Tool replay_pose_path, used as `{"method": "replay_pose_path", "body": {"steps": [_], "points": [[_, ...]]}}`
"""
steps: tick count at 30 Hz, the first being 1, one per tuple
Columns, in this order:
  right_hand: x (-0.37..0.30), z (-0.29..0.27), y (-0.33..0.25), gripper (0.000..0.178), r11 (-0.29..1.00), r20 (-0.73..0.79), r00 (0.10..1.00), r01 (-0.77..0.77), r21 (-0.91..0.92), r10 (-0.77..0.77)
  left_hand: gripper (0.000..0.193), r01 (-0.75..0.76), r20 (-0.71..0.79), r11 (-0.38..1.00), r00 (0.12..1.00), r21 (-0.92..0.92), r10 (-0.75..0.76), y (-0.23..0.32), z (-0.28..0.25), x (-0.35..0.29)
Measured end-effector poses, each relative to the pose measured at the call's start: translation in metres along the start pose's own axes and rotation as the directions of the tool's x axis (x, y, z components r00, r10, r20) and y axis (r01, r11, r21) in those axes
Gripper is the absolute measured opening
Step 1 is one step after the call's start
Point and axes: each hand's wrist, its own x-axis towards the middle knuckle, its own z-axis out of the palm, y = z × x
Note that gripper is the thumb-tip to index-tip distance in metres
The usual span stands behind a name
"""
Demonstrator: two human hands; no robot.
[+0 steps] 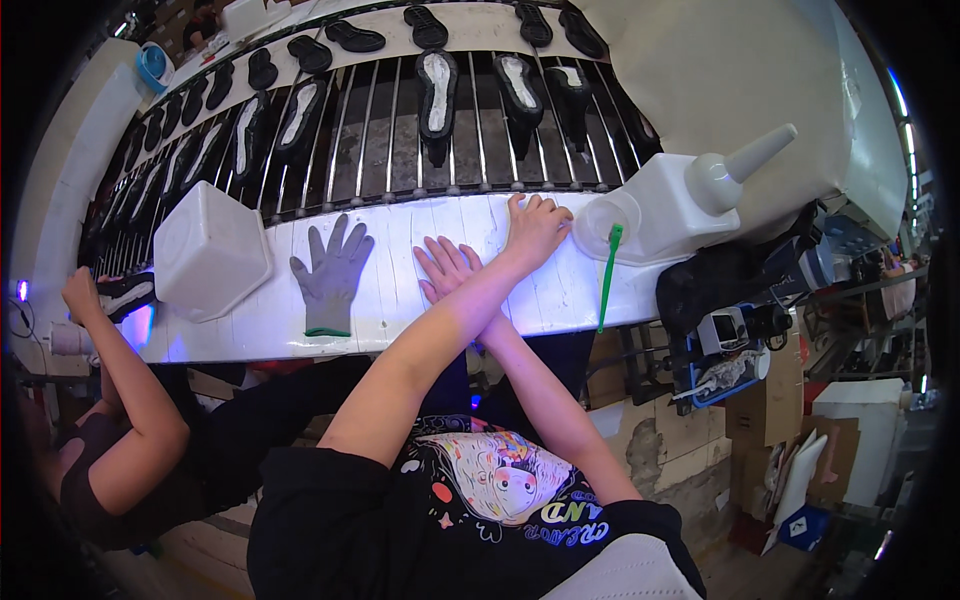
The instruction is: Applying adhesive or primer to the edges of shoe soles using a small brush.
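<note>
My forearms cross over the white table ledge [390,328]. My left hand [540,232] lies to the right with its fingers bent and a little apart, holding nothing; its fingertips are close to a translucent cup [592,222]. A green-handled brush [608,275] leans out of that cup, its handle hanging over the front edge. Under the left forearm, my right hand [447,266] rests on the ledge, fingers spread and nothing in them. A grey glove with a green cuff [330,278] lies flat to its left.
A white square tub [213,255] stands further left, near a co-worker's raised arm [140,370]. Behind the ledge, a roller conveyor [375,130] carries black shoes with white undersides [437,95]. Black soles [427,27] line the shelf beyond. A white spouted container [685,205] stands right.
</note>
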Motion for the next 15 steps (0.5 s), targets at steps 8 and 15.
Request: {"method": "replay_pose_path", "body": {"steps": [8,15], "points": [[-0.0011,-0.0052,-0.0034,0.053,1.0,0.02,1.0,-0.013,-0.014,0.013,0.011,0.103,0.022,0.994,0.994,-0.036,-0.103,0.002,0.0,0.0033],[-0.0008,-0.0067,-0.0045,0.053,1.0,0.004,1.0,-0.014,-0.027,0.015,0.014,0.031,0.03,0.992,0.999,-0.123,-0.027,0.0003,-0.0076,0.0009]]}}
